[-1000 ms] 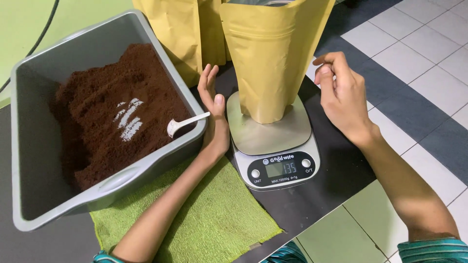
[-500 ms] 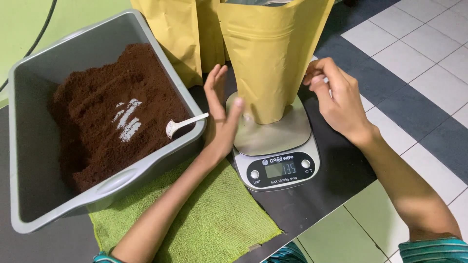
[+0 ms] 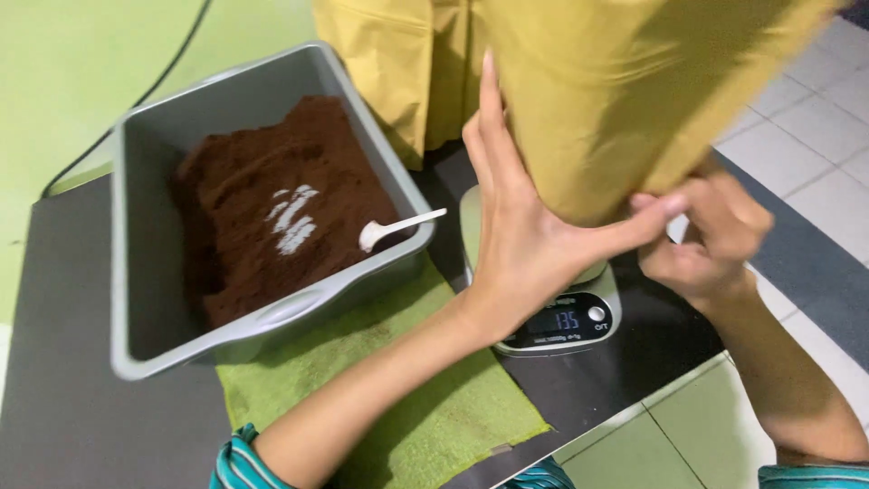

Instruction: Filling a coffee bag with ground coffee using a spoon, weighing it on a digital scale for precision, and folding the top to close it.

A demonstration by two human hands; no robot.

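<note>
A tall mustard-yellow pouch [image 3: 625, 100] stands on a small digital kitchen scale [image 3: 566, 321]. My left hand [image 3: 520, 226] lies flat against the pouch's near side, fingers up and thumb stretched under its bottom right corner. My right hand [image 3: 711, 240] is curled at the pouch's lower right edge, touching it; whether it pinches the pouch is hidden. To the left, a grey rectangular tub [image 3: 145, 299] holds dark brown powder [image 3: 272, 208]. A small white spoon [image 3: 398, 226] rests on the tub's right rim.
More yellow pouches [image 3: 389, 63] stand behind the tub. A green cloth [image 3: 425, 417] lies under the tub and my left forearm on a dark table [image 3: 63, 407]. A black cable [image 3: 136, 100] runs over the pale green surface at the left. Tiled floor lies at the right.
The camera has come much closer. My left hand slid from beside the pouch onto its front face. My right hand dropped from the pouch's upper side to its bottom right corner.
</note>
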